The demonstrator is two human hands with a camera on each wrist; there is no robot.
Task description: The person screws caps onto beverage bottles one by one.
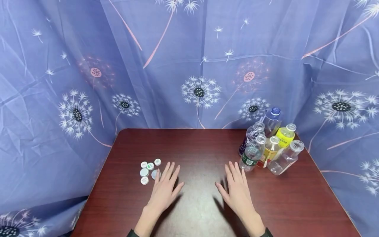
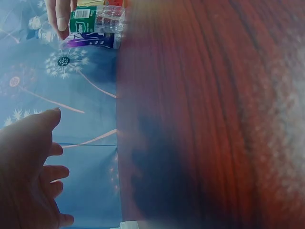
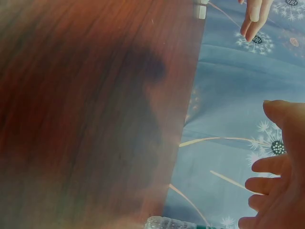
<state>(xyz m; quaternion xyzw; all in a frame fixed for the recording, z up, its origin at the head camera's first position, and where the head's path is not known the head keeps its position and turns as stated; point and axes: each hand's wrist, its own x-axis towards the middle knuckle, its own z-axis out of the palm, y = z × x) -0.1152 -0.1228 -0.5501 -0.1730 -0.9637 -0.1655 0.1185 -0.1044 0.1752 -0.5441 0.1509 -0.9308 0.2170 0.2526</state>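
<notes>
My left hand (image 1: 164,192) hovers above the table with its fingers extended, holding nothing. Its fingertips are nearest a loose group of several bottle caps, and they partly cover a grey cap (image 1: 154,174). A white cap (image 1: 144,172) and a cap with a green mark (image 1: 150,166) lie beside it. Across from it, my right hand (image 1: 238,194) is also raised over the table, fingers spread and nothing in them. Just beyond its fingertips stands a clear bottle with a green label (image 1: 249,162). In the right wrist view that bottle's base (image 3: 167,223) shows at the bottom edge.
Several uncapped bottles cluster at the table's back right: a purple-labelled bottle (image 1: 243,146), a blue-necked bottle (image 1: 271,122), a yellow-labelled bottle (image 1: 284,136), an orange-labelled bottle (image 1: 269,153) and a clear bottle (image 1: 284,161). A blue dandelion-print curtain (image 1: 165,98) surrounds the dark red table (image 1: 195,144).
</notes>
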